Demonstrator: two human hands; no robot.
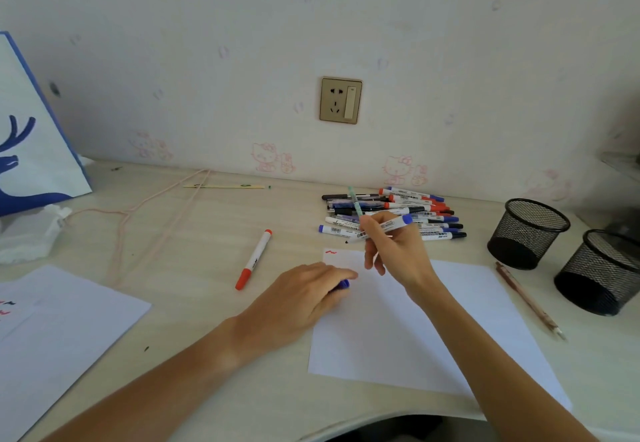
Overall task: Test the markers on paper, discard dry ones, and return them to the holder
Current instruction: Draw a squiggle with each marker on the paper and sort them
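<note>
Head view, desk inventory, near edge to far edge. Test sheet of white paper point(398, 337): lies by the near edge, right of centre, with one red squiggle point(331, 252) at its far left corner. Left hand point(304, 299): rests palm down at the sheet's left edge, fingers curled over a blue cap point(343, 284), of which only the tip shows. Right hand point(394, 251): raised over the sheet's far edge, fingers pinching an uncapped blue-ended marker point(381, 228), nib pointing down-left just off the far left corner; a pale green pen point(355, 202) appears to stand up from the same grip, though whether it is held or only lies behind cannot be told. Red marker point(254, 260): capped, lying apart, left of the sheet. Pencil point(530, 299): right of the sheet. Two black mesh holders point(528, 233), point(602, 271): right edge. Untested marker pile point(394, 211): far edge, just behind the right hand. Second sheet point(59, 330): near left corner. Risks, as judged: the exposed nib may mark the desk if it lands off the corner; the sheet may slide, as the left hand pins only its edge; the cap may slip from the hand; the tested marker may get mixed into the pile so close behind.
</note>
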